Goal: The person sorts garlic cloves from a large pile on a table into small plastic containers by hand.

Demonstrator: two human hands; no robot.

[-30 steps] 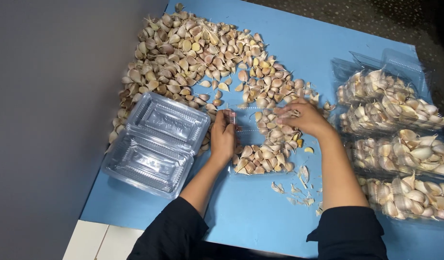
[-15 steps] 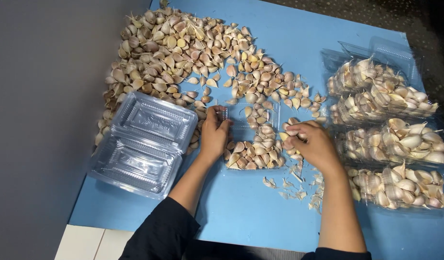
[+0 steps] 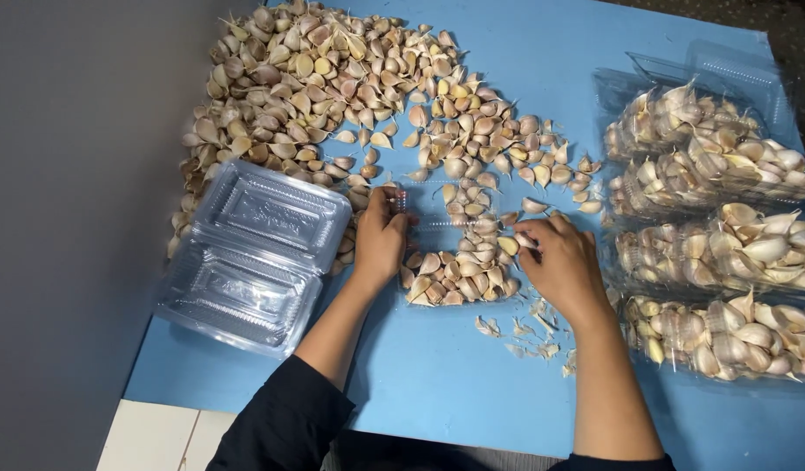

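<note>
Left hand (image 3: 381,240) grips the left edge of a clear tray (image 3: 455,253), fingers closed on its rim. Right hand (image 3: 564,262) pinches garlic cloves (image 3: 459,279) at the tray's right side, fingertips together. The tray between the hands is partly filled with cloves. Left of the left hand: an empty open clamshell (image 3: 254,253). Right of the right hand: filled clear packs (image 3: 725,253). Beyond both hands, the loose clove heap (image 3: 350,87).

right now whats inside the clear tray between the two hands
Garlic cloves fill the near part of the clear tray, with more along its right side. The left hand and right hand cover both edges, so anything under them is hidden.
</note>
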